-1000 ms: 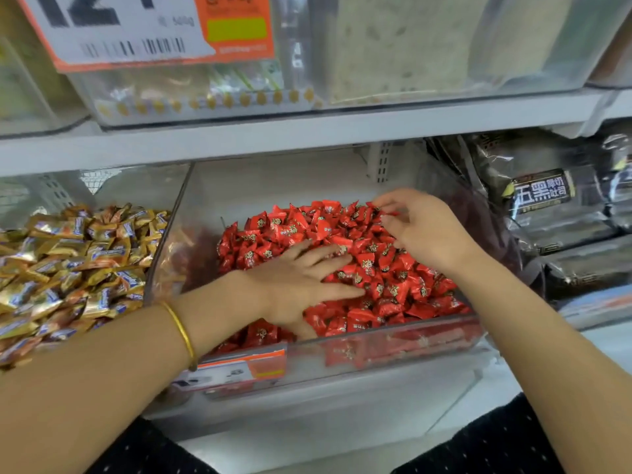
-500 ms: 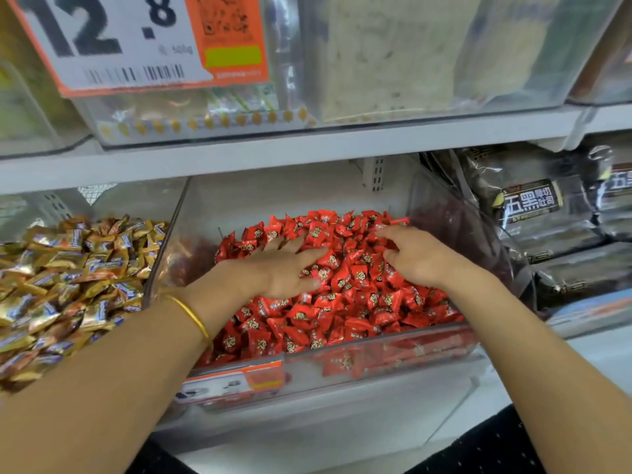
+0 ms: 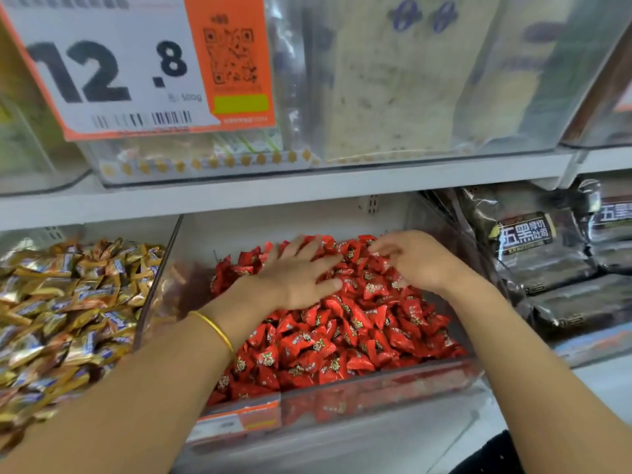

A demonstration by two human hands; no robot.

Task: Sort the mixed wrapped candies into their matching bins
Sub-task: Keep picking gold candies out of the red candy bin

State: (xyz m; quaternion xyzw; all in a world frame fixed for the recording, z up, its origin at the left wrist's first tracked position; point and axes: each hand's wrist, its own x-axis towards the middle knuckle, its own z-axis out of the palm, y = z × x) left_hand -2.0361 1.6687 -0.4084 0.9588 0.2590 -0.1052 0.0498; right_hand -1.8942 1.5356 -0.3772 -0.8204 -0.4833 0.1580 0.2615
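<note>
Red candies [image 3: 342,336] fill the clear bin [image 3: 359,401] on the shelf [image 3: 307,196]. The left hand [image 3: 297,278] lies flat and spread on the heap; the right hand [image 3: 417,261] is too blurred to tell its grasp. Likely step: combing for strays. Next calls for pinching any odd wrapper out.

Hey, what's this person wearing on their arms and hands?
Both forearms are bare, with no sleeves or gloves. A thin gold-coloured bangle circles the left wrist. The left hand and right hand are too blurred to tell about rings. Dark dotted clothing shows at the bottom edge.
</note>
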